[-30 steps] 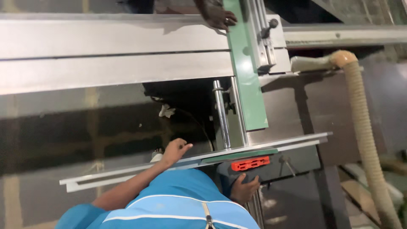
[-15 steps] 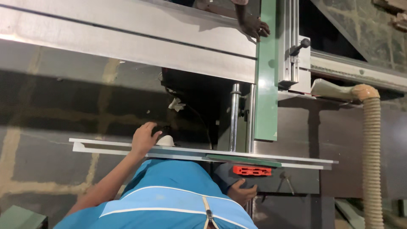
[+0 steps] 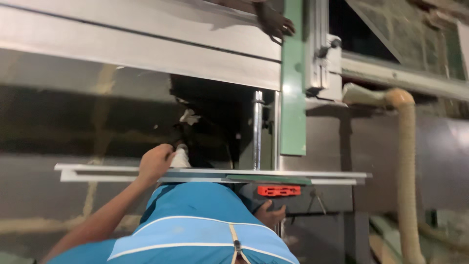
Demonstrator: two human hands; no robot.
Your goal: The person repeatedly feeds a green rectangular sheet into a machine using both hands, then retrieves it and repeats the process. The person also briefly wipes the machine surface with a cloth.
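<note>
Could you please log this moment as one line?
left hand: on aluminium rail | right hand: below red handle | another person's hand: far side

A dim workshop holds a grey machine table [image 3: 122, 54] with a green upright guide [image 3: 293, 98], 1 ribbed tan dust hose [image 3: 406, 161], and rough stone wall [image 3: 420, 34] behind.

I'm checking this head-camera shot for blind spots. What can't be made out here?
- Right hand, head view: mostly hidden under the blue shirt; its grip is unclear.
- Left hand: fingers blurred on the pale rail.
- Another person's hand: arm cut off by the top edge.
- Dark machine opening: too dim.
</note>
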